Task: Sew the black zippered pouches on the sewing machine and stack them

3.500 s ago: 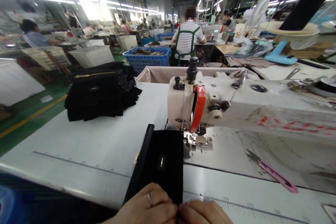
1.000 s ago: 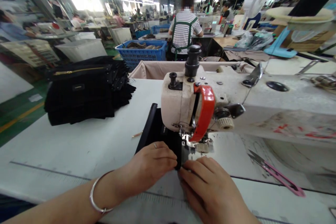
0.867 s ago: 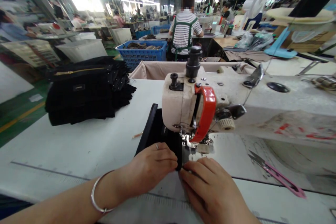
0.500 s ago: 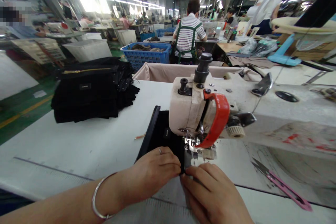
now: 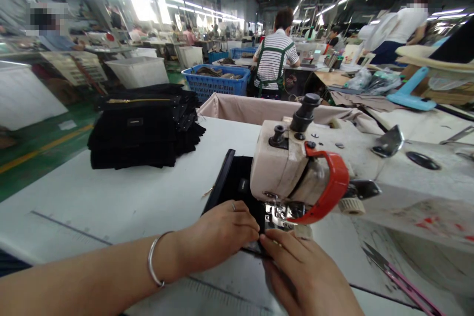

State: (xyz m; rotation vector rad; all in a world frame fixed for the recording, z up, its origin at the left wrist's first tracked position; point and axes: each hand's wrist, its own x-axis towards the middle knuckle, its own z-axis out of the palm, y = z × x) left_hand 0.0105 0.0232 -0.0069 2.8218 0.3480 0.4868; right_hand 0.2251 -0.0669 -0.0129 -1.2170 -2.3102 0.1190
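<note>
A flat black fabric piece (image 5: 234, 185) lies mid-frame, its long axis running up-frame from the nearer left hand (image 5: 222, 229) and the right hand (image 5: 301, 264), both nearly closed, pinching its lower edge.

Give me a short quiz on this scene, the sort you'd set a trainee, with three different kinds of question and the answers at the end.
1. Multiple choice: What is the person's left hand touching? A) the blue basket; B) the black fabric piece; C) the red curved bar.

2. True or false: The pink-handled snips are in neither hand.

3. Short answer: As seen in the picture, on which side of the sewing machine's head does the stack of black pieces lie?

Key: 1. B. 2. True. 3. Left.
</note>
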